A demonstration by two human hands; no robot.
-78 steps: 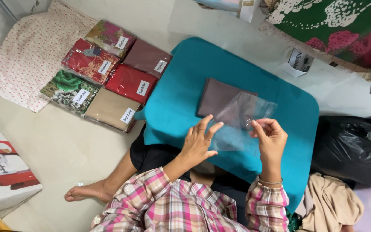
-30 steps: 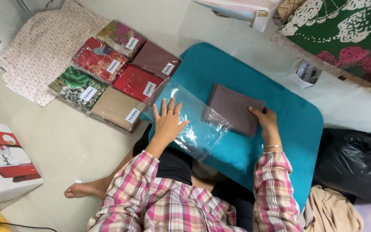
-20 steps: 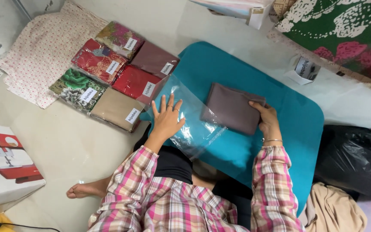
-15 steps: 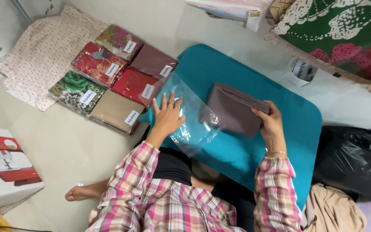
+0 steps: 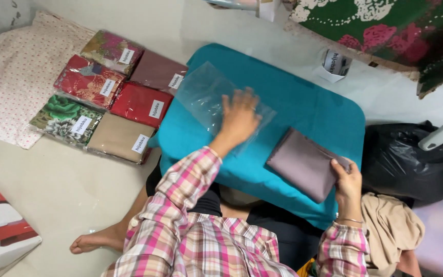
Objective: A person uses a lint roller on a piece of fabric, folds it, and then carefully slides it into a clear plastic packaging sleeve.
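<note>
While the left hand [image 5: 239, 117] lies flat, fingers spread wide, on the clear bag [image 5: 216, 105], the right hand [image 5: 348, 179] holds the folded cloth [image 5: 303, 163] by its near corner, fingers curled over the top edge and thumb hidden underneath. The cloth is a mauve-grey rectangle, folded several layers thick, resting on the right part of the teal surface [image 5: 303, 102] with its gripped corner at the edge nearest the person. The bag sits on the left part of the same surface, well apart from the cloth, one corner reaching past the far left edge.

The cloth looks soft and light, with a slight sheen that suggests it slides easily; held by one corner alone, the layers would likely sag and fan open. A hold across a folded edge, with fingers under and thumb over, should keep the stack together. The bag is thin, limp and slippery film, wrinkled under the palm; it would probably skate on the surface unless pressed down, and its mouth is best pinched at one lip.

On the floor to the left lie six packed cloths [image 5: 108, 97] in two rows, each with a white label. A black sack [image 5: 411, 164] sits at the right.
</note>
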